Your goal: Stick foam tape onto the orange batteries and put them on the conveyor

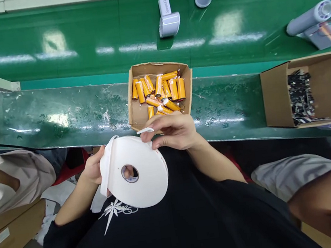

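A big white roll of foam tape (141,172) sits in front of my chest. My left hand (93,168) grips it from behind on its left side, and a finger shows through the core hole. My right hand (174,131) is closed at the roll's top edge, pinching a small white piece of tape (145,130) between thumb and fingers. Just beyond my hands an open cardboard box (139,113) holds several orange cylindrical battery cells (161,92).
A green bench with a conveyor belt (80,33) runs behind. Grey handheld fan parts (169,20) (312,19) lie on the belt. A second cardboard box (277,93) at right holds small black parts. Other people sit at left (16,176) and right (322,184).
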### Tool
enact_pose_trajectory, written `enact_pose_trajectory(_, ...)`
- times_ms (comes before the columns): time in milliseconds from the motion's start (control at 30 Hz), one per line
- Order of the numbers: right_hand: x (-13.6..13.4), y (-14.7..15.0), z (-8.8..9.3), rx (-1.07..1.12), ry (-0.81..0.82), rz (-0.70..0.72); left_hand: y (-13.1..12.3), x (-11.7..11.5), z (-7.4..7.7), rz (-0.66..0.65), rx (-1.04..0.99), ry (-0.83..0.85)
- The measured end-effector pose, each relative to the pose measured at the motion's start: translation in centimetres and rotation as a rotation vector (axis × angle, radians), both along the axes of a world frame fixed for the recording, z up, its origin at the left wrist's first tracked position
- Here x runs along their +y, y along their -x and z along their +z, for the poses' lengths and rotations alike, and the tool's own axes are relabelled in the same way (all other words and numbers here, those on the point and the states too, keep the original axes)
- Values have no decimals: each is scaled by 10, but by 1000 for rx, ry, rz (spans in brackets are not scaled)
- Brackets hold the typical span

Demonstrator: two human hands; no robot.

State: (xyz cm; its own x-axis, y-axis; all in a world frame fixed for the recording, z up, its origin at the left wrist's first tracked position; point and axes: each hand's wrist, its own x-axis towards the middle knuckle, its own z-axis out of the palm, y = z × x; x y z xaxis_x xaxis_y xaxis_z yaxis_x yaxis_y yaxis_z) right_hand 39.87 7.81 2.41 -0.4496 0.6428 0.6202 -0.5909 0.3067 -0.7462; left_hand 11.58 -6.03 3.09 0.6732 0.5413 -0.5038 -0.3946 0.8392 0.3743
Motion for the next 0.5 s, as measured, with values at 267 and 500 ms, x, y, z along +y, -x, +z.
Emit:
enact_pose_trajectory(267,-9,7,0,7,185,-232,-15,11,3,-124,-105,73)
enact_pose_trajectory(500,5,20,0,-115,562,-208,-29,28,11,-156,-151,14)
